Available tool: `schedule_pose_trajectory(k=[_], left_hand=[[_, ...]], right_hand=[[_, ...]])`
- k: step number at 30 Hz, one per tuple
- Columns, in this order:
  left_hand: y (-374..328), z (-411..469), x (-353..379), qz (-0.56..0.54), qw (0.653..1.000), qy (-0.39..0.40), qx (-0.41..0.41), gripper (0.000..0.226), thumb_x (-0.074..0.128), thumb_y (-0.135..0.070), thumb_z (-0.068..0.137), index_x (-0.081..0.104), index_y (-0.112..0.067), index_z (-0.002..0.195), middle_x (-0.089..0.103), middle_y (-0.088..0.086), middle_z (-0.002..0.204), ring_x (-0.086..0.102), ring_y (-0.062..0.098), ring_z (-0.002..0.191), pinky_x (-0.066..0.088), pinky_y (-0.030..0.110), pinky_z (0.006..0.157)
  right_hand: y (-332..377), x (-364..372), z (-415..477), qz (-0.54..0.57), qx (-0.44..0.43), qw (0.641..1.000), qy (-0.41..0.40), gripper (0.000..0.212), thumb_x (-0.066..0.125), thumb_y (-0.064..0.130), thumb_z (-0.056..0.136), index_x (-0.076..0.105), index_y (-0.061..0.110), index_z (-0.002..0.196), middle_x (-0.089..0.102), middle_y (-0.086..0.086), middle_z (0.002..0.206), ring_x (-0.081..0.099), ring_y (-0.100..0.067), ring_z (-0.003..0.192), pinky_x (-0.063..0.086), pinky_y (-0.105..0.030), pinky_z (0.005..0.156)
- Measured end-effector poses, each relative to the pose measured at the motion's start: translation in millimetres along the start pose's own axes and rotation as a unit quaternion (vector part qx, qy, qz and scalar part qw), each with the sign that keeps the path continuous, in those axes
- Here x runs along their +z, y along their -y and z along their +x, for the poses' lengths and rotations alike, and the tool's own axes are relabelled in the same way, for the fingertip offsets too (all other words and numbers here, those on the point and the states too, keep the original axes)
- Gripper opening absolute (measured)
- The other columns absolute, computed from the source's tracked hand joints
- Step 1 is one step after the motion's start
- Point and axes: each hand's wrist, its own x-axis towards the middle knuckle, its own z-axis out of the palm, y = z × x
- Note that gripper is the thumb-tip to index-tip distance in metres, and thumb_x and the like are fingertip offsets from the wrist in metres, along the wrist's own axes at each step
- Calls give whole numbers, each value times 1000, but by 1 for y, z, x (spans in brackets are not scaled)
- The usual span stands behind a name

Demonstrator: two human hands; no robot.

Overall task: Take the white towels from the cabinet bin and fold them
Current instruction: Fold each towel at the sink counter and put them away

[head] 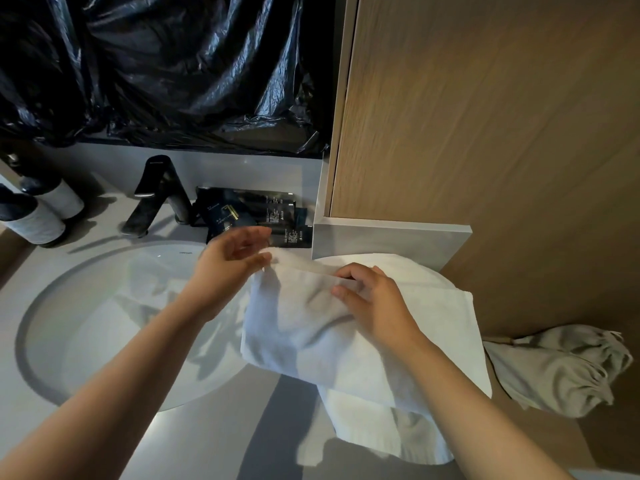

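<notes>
I have the white towel (311,337) spread on the table (207,445), just right of the sink (86,341), its left edge hanging over the basin and a second towel (377,431) underneath. My left hand (232,261) pinches the far left corner, fingers clamped on the cloth. My right hand (375,303) curls around the far edge. Dark sachets (249,216) sit behind, next to the black faucet (156,199); a grey cloth bag (561,368) lies off right.
</notes>
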Motion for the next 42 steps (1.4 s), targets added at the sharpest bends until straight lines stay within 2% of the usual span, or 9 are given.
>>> schedule_pose_trajectory(k=[5, 10, 20, 25, 27, 31, 36, 39, 42], left_hand=[[10, 1, -20, -66, 972, 150, -167, 31, 64, -23, 89, 65, -3, 112, 70, 18, 108, 66, 31, 105, 52, 41, 96], [7, -5, -13, -28, 993, 87, -68, 20, 61, -23, 93, 73, -7, 93, 74, 9, 89, 68, 17, 84, 56, 21, 78], [6, -4, -3, -110, 988, 40, -103, 35, 55, -41, 95, 71, -9, 94, 66, 10, 79, 60, 26, 76, 55, 39, 79], [7, -16, -6, 1, 996, 79, -38, 66, 68, -67, 67, 67, -8, 96, 67, 22, 101, 66, 38, 96, 49, 58, 94], [11, -16, -2, 35, 998, 58, -20, 74, 68, -67, 68, 59, 0, 95, 63, 26, 91, 63, 37, 83, 51, 55, 83], [6, -23, 19, 140, 987, -57, 47, 38, 58, -34, 94, 39, -11, 71, 38, 0, 63, 36, 13, 58, 30, 18, 50], [-3, -28, 31, 217, 961, -85, 146, 31, 45, -31, 100, 42, -6, 83, 45, 0, 64, 40, 11, 58, 31, 20, 50], [-9, -30, 27, 264, 945, -83, 175, 29, 43, -34, 100, 43, -8, 87, 44, -3, 61, 41, 8, 57, 27, 23, 49], [-13, -37, 22, 280, 933, -106, 198, 24, 45, -33, 100, 44, -11, 90, 42, -4, 57, 41, 8, 54, 30, 20, 49]], right_hand=[[4, 9, -3, 11, -7, 1000, 27, 16, 71, 28, 86, 64, 43, 84, 67, 23, 91, 56, -12, 99, 39, -16, 86], [20, 9, 2, 126, -15, 992, 10, 10, 66, 26, 87, 65, 33, 80, 67, 20, 83, 60, -1, 86, 41, -14, 79], [1, 31, 18, 84, 5, 996, -38, 8, 65, 24, 92, 64, 21, 85, 67, 12, 84, 62, -11, 85, 46, -23, 79], [2, 38, 13, 84, 16, 994, -74, 8, 58, 30, 92, 58, 29, 84, 64, 16, 80, 59, -6, 80, 44, -20, 73], [2, 39, 13, 76, 20, 994, -75, 8, 58, 32, 92, 59, 27, 85, 65, 13, 81, 59, -8, 81, 45, -23, 74], [3, 34, 16, 50, 18, 996, -65, 9, 61, 31, 92, 63, 24, 88, 67, 10, 86, 60, -13, 89, 47, -28, 81], [-5, 8, 16, -34, 0, 999, 25, 33, 54, 42, 96, 64, 21, 119, 60, 10, 111, 52, -10, 107, 41, -25, 94], [-9, 0, 19, -78, -18, 996, 26, 35, 53, 49, 94, 69, 19, 102, 60, 7, 97, 53, -13, 98, 40, -24, 89], [-8, -7, 20, -79, -35, 996, 1, 35, 47, 55, 89, 53, 23, 77, 49, 8, 80, 47, -12, 82, 36, -17, 74]])
